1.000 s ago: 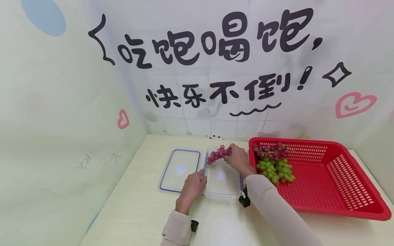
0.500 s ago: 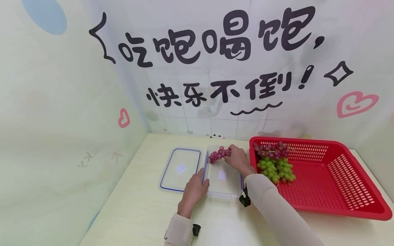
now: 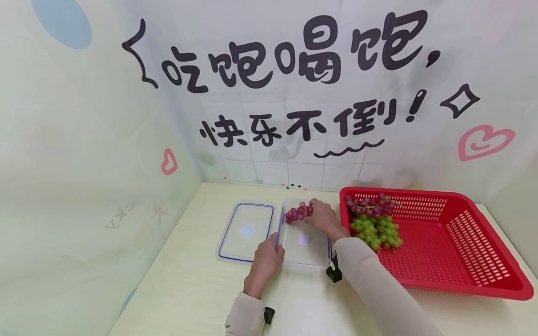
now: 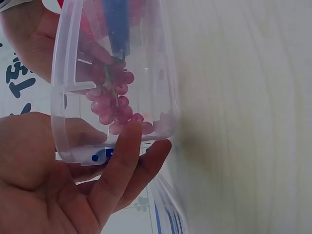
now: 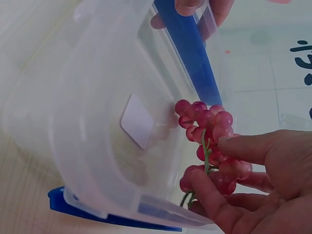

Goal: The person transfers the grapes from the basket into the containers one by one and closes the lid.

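Observation:
A clear plastic food container (image 3: 314, 254) with blue clips stands on the table. My left hand (image 3: 267, 257) grips its left wall; in the left wrist view the thumb reaches over the rim while the fingers lie along the outside. At the container's far end my right hand (image 3: 322, 218) holds a bunch of red grapes (image 3: 298, 213) inside the walls. Close up in the right wrist view, thumb and fingers pinch the grapes (image 5: 210, 119) around their green stem, above a small white label (image 5: 137, 121) on the container's floor.
Left of the container lies its clear lid (image 3: 257, 215) with a blue seal. To the right, a red basket (image 3: 433, 252) holds green grapes (image 3: 375, 232) and more red grapes (image 3: 371, 206). A printed wall covering (image 3: 260, 172) rises behind the table.
The red grapes have come slightly lower at the container's far end, still in my right hand. My left hand has shifted a little along the left wall.

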Demonstrator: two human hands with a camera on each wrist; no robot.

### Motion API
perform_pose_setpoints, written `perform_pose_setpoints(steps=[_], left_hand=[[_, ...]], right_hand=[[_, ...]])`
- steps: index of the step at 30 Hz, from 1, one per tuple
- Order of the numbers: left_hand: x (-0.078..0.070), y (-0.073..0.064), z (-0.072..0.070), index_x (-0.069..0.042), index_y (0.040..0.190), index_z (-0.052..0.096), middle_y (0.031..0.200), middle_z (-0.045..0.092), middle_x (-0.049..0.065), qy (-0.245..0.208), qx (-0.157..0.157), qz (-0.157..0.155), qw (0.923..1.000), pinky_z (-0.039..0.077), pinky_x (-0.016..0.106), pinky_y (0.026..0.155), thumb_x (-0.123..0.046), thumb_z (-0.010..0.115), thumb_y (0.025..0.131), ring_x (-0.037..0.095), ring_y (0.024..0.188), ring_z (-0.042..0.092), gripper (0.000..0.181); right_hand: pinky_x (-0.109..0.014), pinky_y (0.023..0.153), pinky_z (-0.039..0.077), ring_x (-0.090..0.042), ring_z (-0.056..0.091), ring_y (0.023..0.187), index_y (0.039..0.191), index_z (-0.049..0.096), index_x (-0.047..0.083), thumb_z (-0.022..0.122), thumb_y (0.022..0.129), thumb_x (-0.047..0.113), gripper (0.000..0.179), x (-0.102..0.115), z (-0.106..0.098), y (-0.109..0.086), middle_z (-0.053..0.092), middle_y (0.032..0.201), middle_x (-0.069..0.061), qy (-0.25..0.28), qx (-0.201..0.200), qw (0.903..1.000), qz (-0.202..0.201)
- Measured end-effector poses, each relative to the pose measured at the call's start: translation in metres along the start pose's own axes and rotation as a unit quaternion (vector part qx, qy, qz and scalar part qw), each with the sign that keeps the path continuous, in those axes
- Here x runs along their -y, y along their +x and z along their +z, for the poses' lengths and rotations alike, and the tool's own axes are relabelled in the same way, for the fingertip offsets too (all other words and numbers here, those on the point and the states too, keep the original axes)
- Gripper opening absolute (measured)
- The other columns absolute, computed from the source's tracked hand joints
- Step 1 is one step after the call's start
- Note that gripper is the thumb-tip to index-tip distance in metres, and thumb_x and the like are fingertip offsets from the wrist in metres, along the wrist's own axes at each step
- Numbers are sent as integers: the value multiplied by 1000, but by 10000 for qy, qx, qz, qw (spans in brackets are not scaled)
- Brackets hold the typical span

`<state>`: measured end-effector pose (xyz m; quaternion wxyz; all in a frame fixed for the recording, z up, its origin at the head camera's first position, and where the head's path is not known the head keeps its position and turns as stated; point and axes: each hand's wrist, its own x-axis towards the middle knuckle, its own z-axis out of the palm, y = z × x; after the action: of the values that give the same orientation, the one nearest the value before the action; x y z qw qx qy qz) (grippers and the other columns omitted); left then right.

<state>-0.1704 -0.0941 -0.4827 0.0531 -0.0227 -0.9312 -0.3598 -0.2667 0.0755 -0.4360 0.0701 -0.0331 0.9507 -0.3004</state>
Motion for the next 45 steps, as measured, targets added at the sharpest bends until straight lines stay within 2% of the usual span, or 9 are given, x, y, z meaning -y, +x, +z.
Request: perform_pose_setpoints(steps=[8,12,17,20,28,33,37,41,45], left_hand=[[-2,0,2,12,135,51,111,65,35,-12,32,-190,9998,53,58,82,-4,53,91,49,96,65,47],[-2,0,3,13,134,51,110,65,35,51,-6,-168,9998,53,58,81,-2,53,91,50,96,65,46],[-1,2,6,14,133,52,107,66,35,183,-91,-196,9996,54,57,78,-1,52,90,49,92,66,45],[0,2,10,13,134,52,103,67,33,233,-106,-291,9992,54,55,74,-1,52,91,47,87,67,45],[-4,3,12,12,136,50,96,66,32,380,-153,-430,9982,55,53,69,-1,53,92,45,78,66,46],[-4,4,12,11,138,48,98,66,31,329,-148,-444,9984,55,53,70,-2,52,93,44,79,66,47],[-6,5,11,11,138,48,100,67,31,315,-172,-434,9984,55,53,70,-3,52,94,44,81,67,47],[-7,4,10,12,139,48,99,67,32,358,-174,-440,9982,54,52,66,-3,51,94,43,77,66,47],[-5,3,10,11,140,47,98,67,32,359,-148,-468,9982,53,52,65,-4,51,95,42,74,66,48]], right_hand=[[-36,72,55,-24,60,79,137,52,3,71,90,11,51,-2,-2,0,68,109,-19,95,86,9999,12],[-42,84,56,-27,62,86,136,53,2,69,92,13,48,-6,-7,1,67,118,-22,42,29,9998,-193],[-48,95,52,-35,64,110,136,53,0,65,95,13,45,-10,-18,0,59,135,-23,222,-37,9989,-416],[-48,97,51,-38,60,120,136,54,0,63,96,13,43,-11,-30,-3,57,138,-23,402,-145,9981,-441],[-50,97,50,-39,58,120,134,53,-3,56,99,13,39,-24,-79,-7,56,137,-25,816,-653,9931,-540],[-52,96,50,-40,59,116,135,52,-4,55,98,15,41,-44,-107,-14,55,136,-27,595,-734,9943,-490],[-55,99,48,-40,54,117,138,50,-3,56,99,18,44,-68,-121,-20,54,136,-27,285,-631,9966,-455],[-45,81,55,-35,57,99,139,49,-2,57,99,21,47,-87,-127,-25,56,131,-27,186,-494,9979,-387],[-33,69,49,-31,57,90,138,50,-1,56,100,23,46,-99,-128,-28,58,126,-26,74,-517,9981,-336]])
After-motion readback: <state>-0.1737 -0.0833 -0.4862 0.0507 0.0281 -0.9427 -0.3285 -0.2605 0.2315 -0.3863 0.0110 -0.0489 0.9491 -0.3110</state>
